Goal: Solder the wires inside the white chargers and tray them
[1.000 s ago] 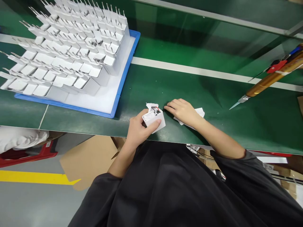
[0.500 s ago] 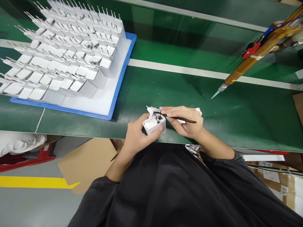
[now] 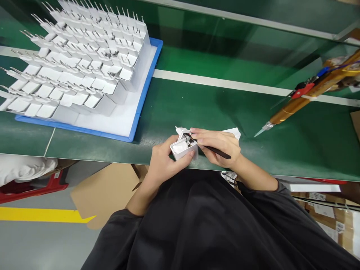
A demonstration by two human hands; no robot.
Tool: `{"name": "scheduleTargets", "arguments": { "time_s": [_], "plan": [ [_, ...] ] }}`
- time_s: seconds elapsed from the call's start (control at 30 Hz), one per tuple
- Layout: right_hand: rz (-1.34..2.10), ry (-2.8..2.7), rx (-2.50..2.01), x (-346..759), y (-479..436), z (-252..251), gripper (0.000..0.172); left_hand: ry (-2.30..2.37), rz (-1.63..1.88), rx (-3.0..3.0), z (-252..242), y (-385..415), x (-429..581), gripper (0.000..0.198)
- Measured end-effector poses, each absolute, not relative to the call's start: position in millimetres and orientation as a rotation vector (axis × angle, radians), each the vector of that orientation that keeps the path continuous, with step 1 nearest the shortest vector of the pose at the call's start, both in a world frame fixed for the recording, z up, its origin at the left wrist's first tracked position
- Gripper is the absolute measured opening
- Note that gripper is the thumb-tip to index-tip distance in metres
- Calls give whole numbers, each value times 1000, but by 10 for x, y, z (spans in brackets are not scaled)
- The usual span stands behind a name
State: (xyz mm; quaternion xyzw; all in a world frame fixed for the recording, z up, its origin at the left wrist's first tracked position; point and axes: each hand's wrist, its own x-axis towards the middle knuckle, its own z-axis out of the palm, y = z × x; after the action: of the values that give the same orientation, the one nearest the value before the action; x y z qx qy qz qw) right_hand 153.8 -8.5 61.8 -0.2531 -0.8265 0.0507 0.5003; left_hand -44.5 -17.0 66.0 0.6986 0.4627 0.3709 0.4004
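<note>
My left hand grips a small white charger housing at the near edge of the green bench; its open top shows wires and a white insert. My right hand is closed on black tweezers, whose tip reaches into the housing's open top. A white scrap of paper lies on the bench just behind my right hand.
A blue tray at the left holds several rows of white charger housings with metal prongs up. A brass-coloured soldering tool with a pointed tip hangs over the right of the green bench. Cardboard and a red bin lie on the floor below.
My right hand went from lying flat on the paper to holding black tweezers against the housing. The hanging tool on the right swung up, then back down.
</note>
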Motion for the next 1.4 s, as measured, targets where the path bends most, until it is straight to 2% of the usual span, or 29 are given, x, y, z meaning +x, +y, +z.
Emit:
{"name": "scheduleTargets", "arguments": {
  "time_s": [0.27, 0.5, 0.83, 1.1, 1.4],
  "plan": [
    [110, -1989, -625, 1529, -94, 638, 31, 1192, 882, 1737, 687, -185, -442, 27],
    [57, -2001, -656, 1524, -86, 650, 22, 1225, 862, 1723, 695, -187, -444, 29],
    [76, -1967, -639, 1508, -63, 624, 26, 1201, 889, 1741, 651, -179, -454, 29],
    [203, -1883, -566, 1528, -84, 635, 41, 1222, 862, 1777, 636, -163, -449, 32],
    [167, -1885, -561, 1500, -141, 609, 33, 1208, 877, 1856, 654, -163, -416, 36]
  ]
}}
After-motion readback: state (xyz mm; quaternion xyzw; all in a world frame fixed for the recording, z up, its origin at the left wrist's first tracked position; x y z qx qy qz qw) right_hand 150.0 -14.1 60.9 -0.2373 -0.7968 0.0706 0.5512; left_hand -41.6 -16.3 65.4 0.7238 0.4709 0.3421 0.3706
